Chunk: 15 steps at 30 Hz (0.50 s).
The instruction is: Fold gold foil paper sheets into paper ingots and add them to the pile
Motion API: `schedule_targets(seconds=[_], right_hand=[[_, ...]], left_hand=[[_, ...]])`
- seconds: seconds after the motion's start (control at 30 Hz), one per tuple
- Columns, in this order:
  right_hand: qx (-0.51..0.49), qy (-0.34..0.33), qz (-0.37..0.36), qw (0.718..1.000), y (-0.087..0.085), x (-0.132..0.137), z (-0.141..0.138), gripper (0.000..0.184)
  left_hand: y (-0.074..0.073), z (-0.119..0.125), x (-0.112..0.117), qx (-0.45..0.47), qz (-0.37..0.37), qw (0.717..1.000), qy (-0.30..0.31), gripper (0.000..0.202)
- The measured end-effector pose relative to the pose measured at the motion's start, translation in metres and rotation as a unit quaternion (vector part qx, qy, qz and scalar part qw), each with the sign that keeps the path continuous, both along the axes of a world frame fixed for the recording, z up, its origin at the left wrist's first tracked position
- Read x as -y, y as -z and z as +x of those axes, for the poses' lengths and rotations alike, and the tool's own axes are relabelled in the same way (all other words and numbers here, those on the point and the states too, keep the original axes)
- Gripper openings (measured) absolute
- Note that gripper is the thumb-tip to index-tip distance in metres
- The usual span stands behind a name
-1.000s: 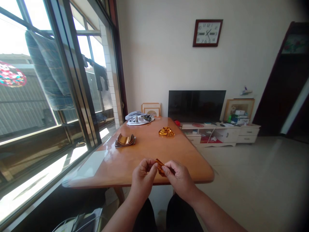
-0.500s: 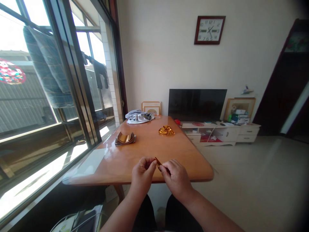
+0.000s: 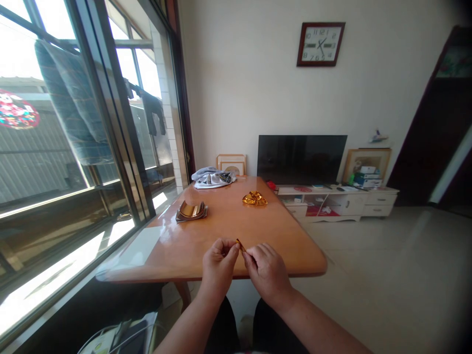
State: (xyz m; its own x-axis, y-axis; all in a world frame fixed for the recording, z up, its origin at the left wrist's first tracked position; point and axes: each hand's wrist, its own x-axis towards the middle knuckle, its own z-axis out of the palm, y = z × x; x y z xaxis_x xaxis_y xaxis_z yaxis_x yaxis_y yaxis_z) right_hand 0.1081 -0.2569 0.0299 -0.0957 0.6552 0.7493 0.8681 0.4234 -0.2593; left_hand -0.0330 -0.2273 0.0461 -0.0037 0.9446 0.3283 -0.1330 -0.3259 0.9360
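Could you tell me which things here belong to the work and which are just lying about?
Work: left hand, right hand, the gold foil strip they pinch, stacked foil sheets, crumpled gold foil.
Lying about: grey cloth, television, wall clock.

The gold foil strip (image 3: 240, 244) is now folded much narrower than a second ago, with only a thin sliver shown between the left hand (image 3: 218, 268) and right hand (image 3: 266, 273), which are drawn slightly closer.
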Motion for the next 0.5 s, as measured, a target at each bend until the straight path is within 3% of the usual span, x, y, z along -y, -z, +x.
schedule_targets(seconds=[0.2, 0.5], right_hand=[[-0.076, -0.045, -0.029, 0.996, -0.0003, -0.0002, 0.0034, 0.022], [-0.192, -0.128, -0.094, 0.968, -0.0014, 0.0014, 0.0065, 0.022]], left_hand=[[-0.0024, -0.0047, 0.0006, 0.034, -0.044, 0.995, 0.083, 0.023], [-0.0105, -0.0042, 0.0039, 0.069, -0.052, 0.987, 0.132, 0.026]])
